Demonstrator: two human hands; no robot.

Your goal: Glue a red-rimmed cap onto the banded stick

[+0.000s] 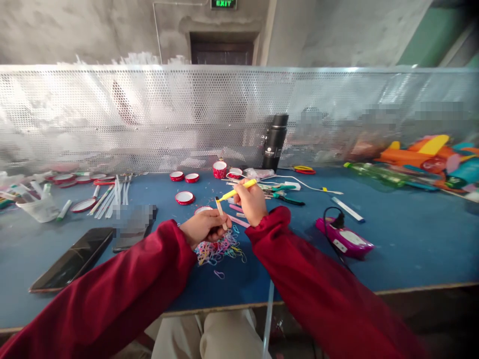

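Note:
My left hand (205, 227) pinches a pale wooden craft stick (221, 213), whose upper end looks black. My right hand (253, 203) grips a yellow marker (239, 189) like a pen, its point at or very near the stick's upper end; contact cannot be made out. Below my left hand lies a loose pile of small coloured rubber bands (220, 249), partly hidden by the hand. One purple band (219, 274) rests apart, nearer the table edge. Pink sticks (238, 221) lie on the table between my hands.
Two dark phones lie left, the nearer a large one (73, 259). A white cup of markers (39, 208) stands beyond them. Round red tins (184, 198), green-handled pliers (288, 199) and a black flask (275, 144) are behind my hands. A purple power strip (346, 239) lies right.

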